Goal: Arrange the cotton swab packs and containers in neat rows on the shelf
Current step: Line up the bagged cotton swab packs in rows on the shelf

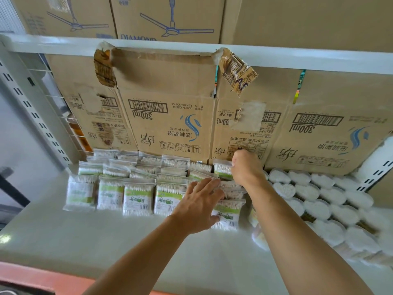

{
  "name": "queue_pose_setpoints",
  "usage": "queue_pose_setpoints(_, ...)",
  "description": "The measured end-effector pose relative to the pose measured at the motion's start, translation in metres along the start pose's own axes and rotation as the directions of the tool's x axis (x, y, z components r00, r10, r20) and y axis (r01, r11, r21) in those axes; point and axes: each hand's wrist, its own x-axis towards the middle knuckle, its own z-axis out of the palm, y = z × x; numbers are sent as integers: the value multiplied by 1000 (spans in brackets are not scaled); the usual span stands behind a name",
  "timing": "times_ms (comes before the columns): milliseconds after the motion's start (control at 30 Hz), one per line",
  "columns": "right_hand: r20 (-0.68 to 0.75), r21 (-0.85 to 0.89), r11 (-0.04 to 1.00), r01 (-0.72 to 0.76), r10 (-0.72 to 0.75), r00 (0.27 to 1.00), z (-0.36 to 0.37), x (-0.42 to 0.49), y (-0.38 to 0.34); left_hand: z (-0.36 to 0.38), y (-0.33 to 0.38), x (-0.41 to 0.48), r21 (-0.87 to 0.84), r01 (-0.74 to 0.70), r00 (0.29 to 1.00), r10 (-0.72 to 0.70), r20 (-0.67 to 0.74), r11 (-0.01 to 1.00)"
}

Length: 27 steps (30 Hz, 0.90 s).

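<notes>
Packs of cotton swabs lie in overlapping rows on the left half of the shelf. Each row leans back on the one behind it, and their green-and-white labels face you. The front row runs from the far left toward the middle, and the rows behind it reach back to the rear wall. Containers, round with white tops, fill the right half of the shelf in close rows, just beside the packs.

Your left grip lies flat on the packs near the middle. Its fingers are straight and spread, pressing down on the rows, and they close round nothing. Its thumb touches the front pack, which sits at the right end of the front row next to the containers.

Your right grip reaches past it to the rear. Its fingers are curled on the clear top edge of the back pack, which stands upright against the wall. Your right forearm crosses over the seam between packs and containers.

Behind everything, flattened cardboard printed upside down with barcodes and "300ml" lines the rear wall, with torn tape hanging from its top edge. A white rail runs above it, and fan boxes sit on top of that. A slotted upright rises at the left.
</notes>
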Motion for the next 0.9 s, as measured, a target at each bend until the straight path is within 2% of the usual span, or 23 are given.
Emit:
queue_pose_setpoints(133, -29, -13, 1000, 11, -11, 1000, 7, 0, 1, 1, 0, -1, -9, 18, 1000, -18, 24, 1000)
queue_pose_setpoints(267, -148, 76, 996, 44, -32, 989, 11, -3, 5, -2, 1, -1, -33, 41, 998, -39, 48, 999)
queue_pose_setpoints(333, -163, 133, 988, 82, -60, 985, 13, -4, 8, -3, 1, -1, -30, 46, 997, -45, 58, 998)
queue_pose_setpoints(500, -68, 259, 963, 72, -56, 996, 8, -8, 15, -3, 1, -2, -35, 51, 998, -49, 49, 998)
queue_pose_setpoints(667, 44, 133, 987, 88, -95, 995, 0, -8, 17, -3, 1, -2, -28, 46, 998, -45, 53, 999)
queue_pose_setpoints(800, 130, 200, 974, 109, -136, 982, -6, -12, 13, -4, 2, -1, -64, 65, 995, -60, 79, 996)
queue_pose_setpoints(900, 127, 233, 965, 119, -151, 980, -8, -14, 15, -6, 3, 3, -44, 76, 991, -70, 114, 996)
